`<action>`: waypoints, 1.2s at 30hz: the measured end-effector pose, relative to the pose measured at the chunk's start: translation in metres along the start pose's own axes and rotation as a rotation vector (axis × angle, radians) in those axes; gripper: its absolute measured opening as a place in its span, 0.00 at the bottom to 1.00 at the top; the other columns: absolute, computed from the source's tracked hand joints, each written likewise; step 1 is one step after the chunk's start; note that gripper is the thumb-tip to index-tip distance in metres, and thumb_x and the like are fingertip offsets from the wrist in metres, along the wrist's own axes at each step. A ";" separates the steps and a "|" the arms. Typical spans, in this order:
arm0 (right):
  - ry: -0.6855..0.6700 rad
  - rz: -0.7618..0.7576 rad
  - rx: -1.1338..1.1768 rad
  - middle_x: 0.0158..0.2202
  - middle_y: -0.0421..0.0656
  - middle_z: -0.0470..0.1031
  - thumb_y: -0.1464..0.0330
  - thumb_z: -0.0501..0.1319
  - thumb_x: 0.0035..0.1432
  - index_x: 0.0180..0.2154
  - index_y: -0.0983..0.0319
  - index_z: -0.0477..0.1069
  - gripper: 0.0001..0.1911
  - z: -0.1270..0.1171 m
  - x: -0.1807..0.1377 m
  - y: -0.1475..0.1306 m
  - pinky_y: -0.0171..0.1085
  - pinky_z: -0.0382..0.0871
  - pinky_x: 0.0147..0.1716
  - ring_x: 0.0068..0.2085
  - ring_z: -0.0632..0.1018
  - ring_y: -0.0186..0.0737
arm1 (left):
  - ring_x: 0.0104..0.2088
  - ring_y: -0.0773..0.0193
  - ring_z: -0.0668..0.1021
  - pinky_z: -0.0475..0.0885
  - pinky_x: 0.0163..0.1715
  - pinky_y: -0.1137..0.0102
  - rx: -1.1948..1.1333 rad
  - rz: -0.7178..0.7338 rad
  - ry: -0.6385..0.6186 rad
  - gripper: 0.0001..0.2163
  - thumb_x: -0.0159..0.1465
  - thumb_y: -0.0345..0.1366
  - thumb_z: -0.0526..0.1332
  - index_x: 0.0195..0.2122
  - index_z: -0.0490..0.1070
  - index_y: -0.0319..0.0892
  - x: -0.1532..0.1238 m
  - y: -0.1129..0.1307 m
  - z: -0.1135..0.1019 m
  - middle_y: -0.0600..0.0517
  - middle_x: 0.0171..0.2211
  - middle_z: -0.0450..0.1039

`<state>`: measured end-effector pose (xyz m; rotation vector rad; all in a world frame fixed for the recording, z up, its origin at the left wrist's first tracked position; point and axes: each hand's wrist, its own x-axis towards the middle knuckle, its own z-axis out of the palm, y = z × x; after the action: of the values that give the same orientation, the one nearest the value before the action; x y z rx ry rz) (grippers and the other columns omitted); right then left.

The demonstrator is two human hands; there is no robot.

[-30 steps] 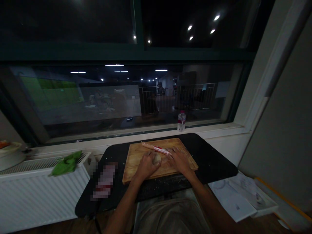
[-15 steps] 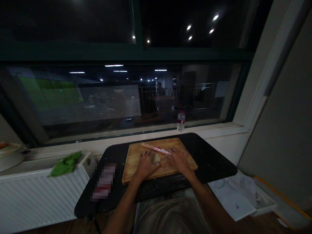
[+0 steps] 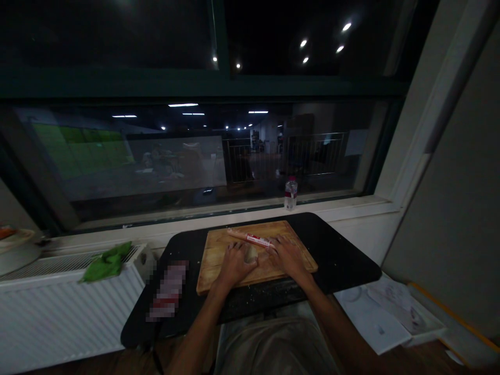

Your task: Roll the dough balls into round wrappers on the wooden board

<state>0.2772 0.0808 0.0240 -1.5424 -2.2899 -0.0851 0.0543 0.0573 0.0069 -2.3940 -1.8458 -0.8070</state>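
Observation:
A wooden cutting board [image 3: 300, 260] lies on a black table [image 3: 336, 255]. A pale lump of dough [image 3: 251, 252] sits in the board's middle. My left hand [image 3: 233, 263] presses against the dough's left side with curled fingers. My right hand [image 3: 287, 255] rests on the board just right of the dough, fingers flat and together. A rolling pin with a red and white wrapper [image 3: 252, 238] lies across the board just beyond both hands.
A small water bottle [image 3: 289, 194] stands on the window sill behind the table. A blurred packet [image 3: 167, 291] lies on the table's left part. A green cloth [image 3: 106, 263] rests on the white radiator. White papers [image 3: 385, 317] lie low at right. A bowl [image 3: 15, 247] sits far left.
Both hands shift slightly around the dough, otherwise staying in place. The camera view barely moves.

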 end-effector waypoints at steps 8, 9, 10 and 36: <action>-0.003 0.001 -0.008 0.64 0.50 0.79 0.61 0.56 0.79 0.68 0.55 0.74 0.22 0.002 0.000 0.001 0.43 0.71 0.60 0.64 0.77 0.52 | 0.64 0.34 0.74 0.67 0.62 0.43 0.159 -0.190 0.003 0.34 0.68 0.61 0.65 0.67 0.74 0.42 -0.001 0.011 -0.003 0.34 0.65 0.75; 0.000 0.002 -0.007 0.63 0.50 0.79 0.61 0.56 0.79 0.68 0.55 0.74 0.22 0.002 0.000 0.001 0.43 0.71 0.60 0.64 0.77 0.52 | 0.63 0.32 0.74 0.68 0.61 0.42 0.183 -0.221 0.013 0.35 0.67 0.62 0.65 0.65 0.75 0.40 -0.001 0.012 -0.003 0.32 0.63 0.75; 0.001 0.004 -0.006 0.63 0.50 0.79 0.61 0.56 0.79 0.68 0.56 0.74 0.22 0.001 0.000 0.001 0.43 0.72 0.59 0.64 0.77 0.52 | 0.62 0.31 0.74 0.68 0.60 0.42 0.198 -0.233 0.020 0.34 0.67 0.62 0.66 0.63 0.77 0.39 -0.001 0.013 -0.004 0.31 0.62 0.76; -0.003 0.003 -0.001 0.64 0.50 0.79 0.62 0.57 0.79 0.68 0.55 0.74 0.22 0.005 0.002 0.003 0.43 0.72 0.59 0.63 0.78 0.51 | 0.65 0.41 0.74 0.66 0.67 0.50 0.003 -0.022 -0.043 0.29 0.66 0.50 0.69 0.66 0.74 0.46 -0.001 0.000 0.002 0.41 0.65 0.76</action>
<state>0.2776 0.0848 0.0197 -1.5476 -2.2901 -0.0839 0.0545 0.0573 0.0051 -2.4128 -1.8902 -0.7596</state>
